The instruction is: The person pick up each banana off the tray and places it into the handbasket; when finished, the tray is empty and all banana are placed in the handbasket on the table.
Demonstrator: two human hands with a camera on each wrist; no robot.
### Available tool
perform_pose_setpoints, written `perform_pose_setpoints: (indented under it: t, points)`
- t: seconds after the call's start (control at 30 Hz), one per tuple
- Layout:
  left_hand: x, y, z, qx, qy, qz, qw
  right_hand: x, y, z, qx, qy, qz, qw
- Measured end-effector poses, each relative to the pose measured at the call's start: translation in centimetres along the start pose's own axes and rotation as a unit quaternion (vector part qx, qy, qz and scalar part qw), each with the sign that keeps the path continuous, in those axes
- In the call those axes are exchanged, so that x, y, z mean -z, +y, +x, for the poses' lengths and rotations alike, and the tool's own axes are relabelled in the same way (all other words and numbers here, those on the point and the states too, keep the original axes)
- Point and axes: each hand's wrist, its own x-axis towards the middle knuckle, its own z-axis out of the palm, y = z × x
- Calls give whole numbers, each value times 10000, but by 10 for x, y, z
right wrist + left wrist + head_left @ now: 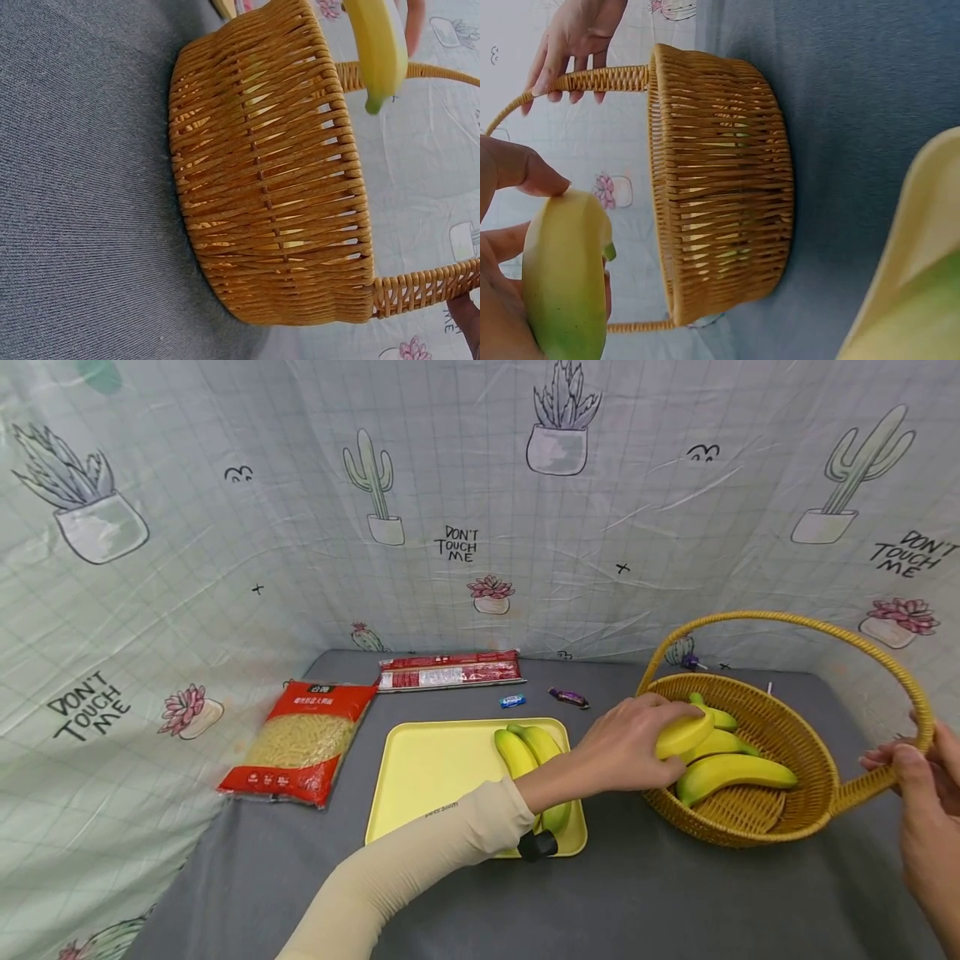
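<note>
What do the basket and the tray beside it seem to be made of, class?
Basket: woven wicker or rattan, golden-brown, judging by its interlaced strands and braided handle. Tray: probably plastic, pale yellow, with a smooth, matte surface and rounded moulded rim.

Backdrop cloth [300,568] reads "DON'T TOUCH ME"

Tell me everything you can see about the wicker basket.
The basket is round and woven from golden-yellow wicker, with open slatted sides and one tall arched handle. It stands upright on the grey cloth, right of the yellow tray. Several bananas lie inside. The right hand grips the handle low on its near side, while the left hand holds a banana over the rim.
</note>
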Motion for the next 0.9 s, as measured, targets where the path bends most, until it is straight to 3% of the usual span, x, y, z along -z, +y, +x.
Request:
perform_pose_setpoints:
  t: [0.17,0.5,0.9]
  points:
    - [-6,5,16,210,-305,-119,9992,0,1,0,-69,-42,-44,10000]
    - [-28,10,45,294,-658,-34,9974,0,1,0,19,-14,-13,10000]
    - [-38,6,66,451,-804,231,9955,1,-1,1,140,-41,109,9998]
